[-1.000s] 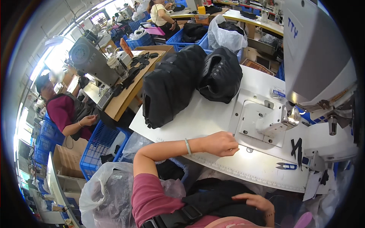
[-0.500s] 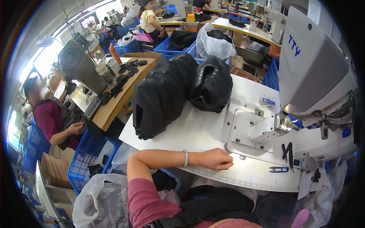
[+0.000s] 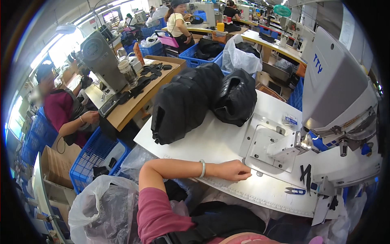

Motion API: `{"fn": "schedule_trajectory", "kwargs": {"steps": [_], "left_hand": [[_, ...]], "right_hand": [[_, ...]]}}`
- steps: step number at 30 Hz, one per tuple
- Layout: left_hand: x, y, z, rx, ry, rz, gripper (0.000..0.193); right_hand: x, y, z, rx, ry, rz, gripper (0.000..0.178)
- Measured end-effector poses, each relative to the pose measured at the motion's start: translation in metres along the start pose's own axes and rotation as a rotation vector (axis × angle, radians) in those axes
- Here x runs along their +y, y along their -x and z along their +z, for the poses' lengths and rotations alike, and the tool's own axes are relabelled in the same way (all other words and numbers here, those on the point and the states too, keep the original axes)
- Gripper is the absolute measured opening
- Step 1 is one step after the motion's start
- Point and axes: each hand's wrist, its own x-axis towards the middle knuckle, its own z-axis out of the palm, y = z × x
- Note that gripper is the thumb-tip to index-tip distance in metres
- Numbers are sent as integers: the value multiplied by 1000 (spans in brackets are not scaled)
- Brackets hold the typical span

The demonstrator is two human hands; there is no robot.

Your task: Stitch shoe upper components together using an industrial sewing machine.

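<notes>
One long black bundle [image 3: 183, 105] and one eyeleted bundle [image 3: 236, 99] sit on your white table [image 3: 221, 142], beyond your left hand [image 3: 232, 170] | left fingers curled, nothing visible inside; right hand out of sight | probably light, soft, collapsible: cup both sides, not one corner

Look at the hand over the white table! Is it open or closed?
Closed, loosely: the left hand has its fingers curled in. I can't tell if anything's inside.

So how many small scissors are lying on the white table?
1: the blue-handled scissors, to the right of the left hand. Others may be hidden behind the black bundles.
</notes>
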Motion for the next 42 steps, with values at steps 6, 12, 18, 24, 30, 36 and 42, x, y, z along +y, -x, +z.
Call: {"fn": "schedule_trajectory", "kwargs": {"steps": [6,12,18,24,30,36,42], "left_hand": [[1,-5,4,5,129,-127,28],[6,-11,10,48,77,-130,30],[8,-14,15,78,-14,-144,30],[10,-14,10,72,3,-203,32],[6,-14,13,85,72,-224,33],[12,-14,14,83,85,-259,32],[16,-11,14,84,131,-288,32]], "right_hand": [[4,2,-13,-31,106,10,34],[10,5,-20,-52,199,20,33],[14,8,-34,-95,306,37,32],[20,10,-35,-151,391,61,31],[19,6,-35,-174,472,70,31],[11,9,-37,-176,563,101,30],[2,10,-25,-193,633,139,29]]}}
